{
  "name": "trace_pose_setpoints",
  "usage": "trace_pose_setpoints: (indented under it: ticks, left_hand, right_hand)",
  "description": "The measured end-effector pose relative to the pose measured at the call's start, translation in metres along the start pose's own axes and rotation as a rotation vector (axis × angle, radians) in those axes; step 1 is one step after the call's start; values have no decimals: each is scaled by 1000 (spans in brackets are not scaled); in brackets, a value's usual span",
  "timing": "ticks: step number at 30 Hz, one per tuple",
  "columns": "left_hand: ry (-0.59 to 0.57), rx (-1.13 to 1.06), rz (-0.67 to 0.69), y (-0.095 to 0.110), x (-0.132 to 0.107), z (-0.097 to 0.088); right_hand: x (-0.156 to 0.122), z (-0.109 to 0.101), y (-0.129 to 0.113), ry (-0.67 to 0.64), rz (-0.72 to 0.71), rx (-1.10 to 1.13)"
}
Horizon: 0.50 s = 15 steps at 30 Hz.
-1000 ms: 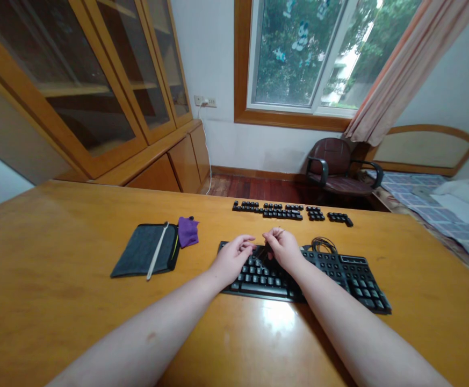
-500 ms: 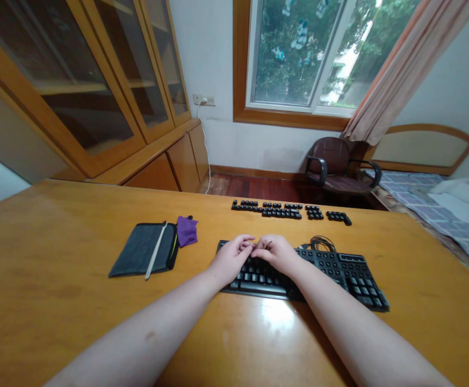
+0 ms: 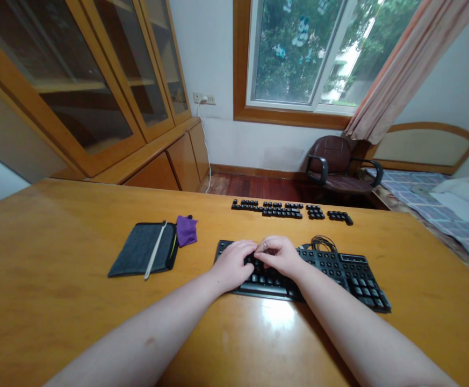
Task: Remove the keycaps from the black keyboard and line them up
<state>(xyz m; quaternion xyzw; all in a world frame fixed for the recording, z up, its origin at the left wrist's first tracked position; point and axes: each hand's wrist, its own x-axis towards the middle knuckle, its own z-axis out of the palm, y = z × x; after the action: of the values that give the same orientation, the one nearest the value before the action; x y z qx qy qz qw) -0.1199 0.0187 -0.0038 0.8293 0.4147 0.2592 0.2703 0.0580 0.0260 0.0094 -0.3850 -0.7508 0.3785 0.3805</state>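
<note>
A wooden bench (image 3: 77,312) fills the lower part of the view. Behind it on the left stands a tall wooden cabinet (image 3: 153,172) with glass doors. Straight ahead is a sliding window (image 3: 294,70) with trees outside. On the right, a bed (image 3: 411,191) has a checked sheet, and a pink curtain (image 3: 415,64) slants down beside the window. A brown chair (image 3: 331,153) with black armrests stands near the bed.

On the bench, in front of the person, lies a black keyboard (image 3: 326,262); bare key positions show across its upper part, while keys remain fitted along the front and on the number pad. A grey pouch (image 3: 135,250) lies to its left. The left hand (image 3: 235,266) is palm down over the keyboard's left end, fingers stretched forward and thumb set apart. The right hand (image 3: 280,257) is just beside it, fingers curled, thumb and forefinger close together; whether they pinch anything cannot be told.

Loose black keycaps (image 3: 282,213) sit in rows near the bench's far edge. A coiled cable (image 3: 323,243) rests behind the keyboard. A purple cloth (image 3: 187,232) lies beside the pouch, and a slim pale stick (image 3: 156,250) lies across the pouch.
</note>
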Motion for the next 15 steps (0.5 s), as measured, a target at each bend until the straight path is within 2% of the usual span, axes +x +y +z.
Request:
trace_pose_setpoints:
  ticks: [7, 11, 15]
  left_hand:
    - [-98, 107, 27, 4, -1, 3]
    - [-97, 141, 21, 2, 0, 6]
    - [-93, 142, 9, 2, 0, 7]
  right_hand:
    - [0, -2, 1, -48, -77, -16]
    - [0, -1, 3, -4, -68, -100]
    - [-1, 2, 3, -64, -109, -196]
